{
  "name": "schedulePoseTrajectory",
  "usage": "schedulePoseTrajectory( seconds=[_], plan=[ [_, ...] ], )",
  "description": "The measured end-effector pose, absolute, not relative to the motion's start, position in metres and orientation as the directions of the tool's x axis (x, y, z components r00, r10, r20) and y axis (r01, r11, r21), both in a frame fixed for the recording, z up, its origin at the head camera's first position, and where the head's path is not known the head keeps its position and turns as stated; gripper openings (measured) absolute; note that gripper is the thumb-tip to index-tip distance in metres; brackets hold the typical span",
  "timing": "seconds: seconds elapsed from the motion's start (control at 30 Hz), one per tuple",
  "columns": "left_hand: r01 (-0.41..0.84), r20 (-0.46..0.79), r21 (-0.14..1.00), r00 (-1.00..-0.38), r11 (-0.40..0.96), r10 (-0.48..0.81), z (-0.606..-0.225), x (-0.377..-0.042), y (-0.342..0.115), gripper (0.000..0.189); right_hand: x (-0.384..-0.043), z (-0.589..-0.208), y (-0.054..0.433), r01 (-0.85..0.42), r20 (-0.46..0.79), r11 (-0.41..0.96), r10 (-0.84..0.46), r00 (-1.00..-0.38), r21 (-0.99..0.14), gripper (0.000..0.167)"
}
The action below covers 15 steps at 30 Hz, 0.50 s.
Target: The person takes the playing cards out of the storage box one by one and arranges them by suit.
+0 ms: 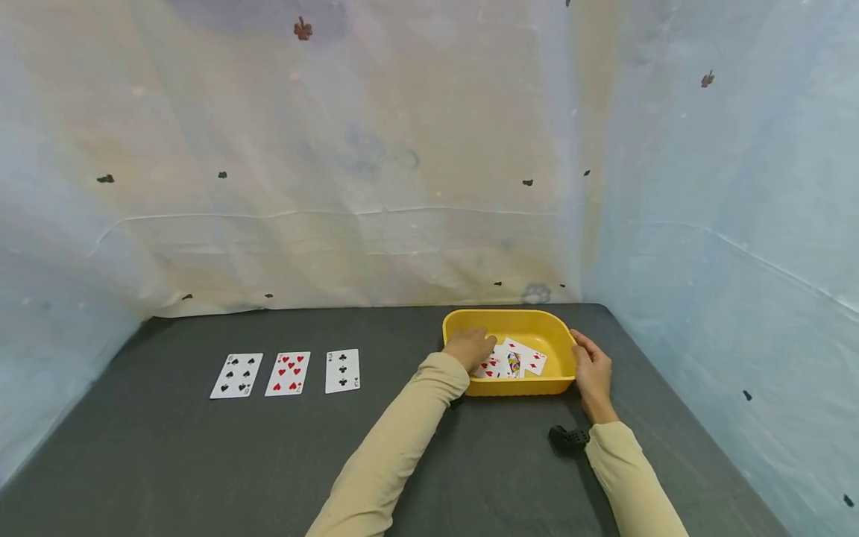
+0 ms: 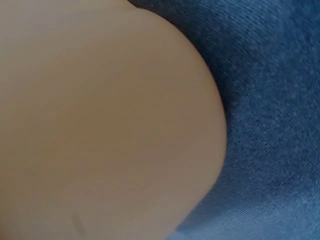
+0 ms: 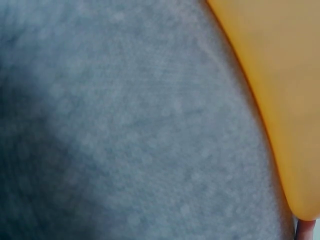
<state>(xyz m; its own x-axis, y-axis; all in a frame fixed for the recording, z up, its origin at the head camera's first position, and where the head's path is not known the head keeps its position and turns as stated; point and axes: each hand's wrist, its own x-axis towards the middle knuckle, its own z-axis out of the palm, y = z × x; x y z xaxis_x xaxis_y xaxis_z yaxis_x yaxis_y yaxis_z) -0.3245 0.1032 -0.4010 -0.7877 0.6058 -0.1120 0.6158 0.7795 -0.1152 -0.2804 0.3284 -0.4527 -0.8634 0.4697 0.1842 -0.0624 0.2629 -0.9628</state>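
A yellow plastic tray (image 1: 537, 322) stands on the dark table, with several playing cards (image 1: 526, 354) lying face up and overlapping inside it. My left hand (image 1: 472, 348) reaches over the tray's left wall, its fingers bent down at the cards' left side; I cannot tell whether they pinch a card. My right hand (image 1: 593, 373) grips the tray's right rim. In the right wrist view the tray's yellow wall (image 3: 285, 110) fills the upper right, with a bit of a finger (image 3: 305, 230) below it. Bare skin (image 2: 110, 120) fills most of the left wrist view.
Three face-up cards lie in a row to the left: a spade card (image 1: 237, 375), a heart card (image 1: 288, 374) and a three of clubs (image 1: 343, 371). A pale patterned cloth (image 1: 369, 253) hangs behind the dark table (image 1: 201, 462) and along its sides.
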Motion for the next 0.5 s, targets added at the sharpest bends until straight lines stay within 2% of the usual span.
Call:
schedulePoseTrajectory(
  seconds=[0.2,0.5],
  plan=[
    [0.61,-0.134,-0.09,-0.791,0.787,0.597,-0.3972,-0.3214,0.099,0.032,-0.2812,-0.4536,0.3287,-0.062,0.193,0.278,0.476,-0.858,-0.959,0.037],
    [0.592,-0.165,-0.075,-0.801,0.802,0.576,-0.3949,-0.3213,0.0994,0.046,-0.2805,-0.4535,0.3287,-0.061,0.183,0.262,0.473,-0.862,-0.963,0.038]
  ],
)
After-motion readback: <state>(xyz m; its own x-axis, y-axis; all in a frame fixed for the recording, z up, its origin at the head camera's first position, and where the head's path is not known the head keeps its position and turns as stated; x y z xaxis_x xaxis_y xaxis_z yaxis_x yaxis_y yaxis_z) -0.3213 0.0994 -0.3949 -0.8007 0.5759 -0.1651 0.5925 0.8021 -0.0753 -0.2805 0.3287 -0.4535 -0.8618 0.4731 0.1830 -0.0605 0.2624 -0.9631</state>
